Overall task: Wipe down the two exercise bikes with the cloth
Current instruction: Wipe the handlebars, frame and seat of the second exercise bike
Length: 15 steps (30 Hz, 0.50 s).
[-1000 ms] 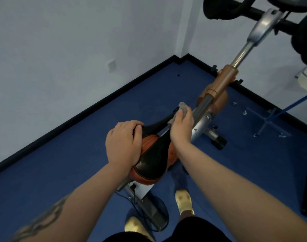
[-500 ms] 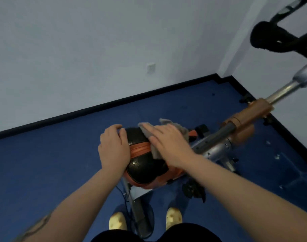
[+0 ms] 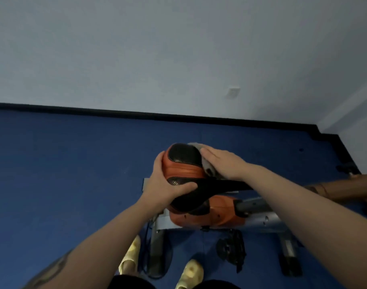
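Observation:
The exercise bike's orange and black saddle (image 3: 183, 163) sits at the middle of the view, above the bike's orange body (image 3: 211, 213) and grey frame (image 3: 259, 211). My left hand (image 3: 163, 186) grips the saddle's near left side, thumb over its top. My right hand (image 3: 224, 163) lies flat with straight fingers on a grey cloth (image 3: 207, 166), pressing it against the saddle's far right side. Most of the cloth is hidden under that hand. Only this one bike is in view.
Blue floor (image 3: 63, 174) spreads all around, met by a black skirting (image 3: 95, 112) and a pale wall with a socket (image 3: 233, 92). A black pedal (image 3: 232, 251) and the bike's foot bar (image 3: 157, 253) lie near my yellow shoes (image 3: 191, 272).
My view has swung left, so the handlebars left the frame. My right hand slid the cloth toward the saddle's far side. My left hand shifted to the near side with its thumb on top.

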Each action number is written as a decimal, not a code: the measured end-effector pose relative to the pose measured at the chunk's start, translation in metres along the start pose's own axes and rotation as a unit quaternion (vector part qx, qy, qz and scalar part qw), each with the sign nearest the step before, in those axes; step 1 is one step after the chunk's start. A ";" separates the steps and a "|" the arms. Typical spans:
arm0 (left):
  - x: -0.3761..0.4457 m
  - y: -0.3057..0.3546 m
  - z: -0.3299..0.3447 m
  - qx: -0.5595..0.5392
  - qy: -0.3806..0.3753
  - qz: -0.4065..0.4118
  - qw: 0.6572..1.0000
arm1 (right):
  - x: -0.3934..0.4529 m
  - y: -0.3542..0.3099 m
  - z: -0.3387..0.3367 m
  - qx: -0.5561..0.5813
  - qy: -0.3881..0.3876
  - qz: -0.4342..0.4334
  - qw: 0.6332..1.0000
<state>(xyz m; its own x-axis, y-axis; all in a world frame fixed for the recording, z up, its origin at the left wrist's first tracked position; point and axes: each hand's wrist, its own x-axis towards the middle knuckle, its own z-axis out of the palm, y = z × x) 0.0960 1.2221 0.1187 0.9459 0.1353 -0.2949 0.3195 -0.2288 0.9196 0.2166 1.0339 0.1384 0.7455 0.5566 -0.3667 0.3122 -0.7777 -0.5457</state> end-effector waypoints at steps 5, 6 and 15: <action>0.001 0.001 -0.001 0.019 0.008 0.000 1.000 | 0.034 -0.053 0.015 0.013 0.043 -0.094 0.995; 0.000 0.001 -0.001 0.018 0.005 0.004 1.000 | 0.030 -0.053 0.019 -0.011 0.058 -0.135 0.989; -0.001 0.003 -0.001 0.040 -0.004 -0.044 0.998 | 0.054 -0.079 0.010 -0.144 -0.024 -0.122 0.982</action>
<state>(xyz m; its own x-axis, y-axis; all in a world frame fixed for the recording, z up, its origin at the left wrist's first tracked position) 0.0963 1.2225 0.1224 0.9143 0.1512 -0.3757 0.4045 -0.2929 0.8664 0.2258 1.1284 0.1546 0.6016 0.7440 -0.2908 0.6366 -0.6664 -0.3882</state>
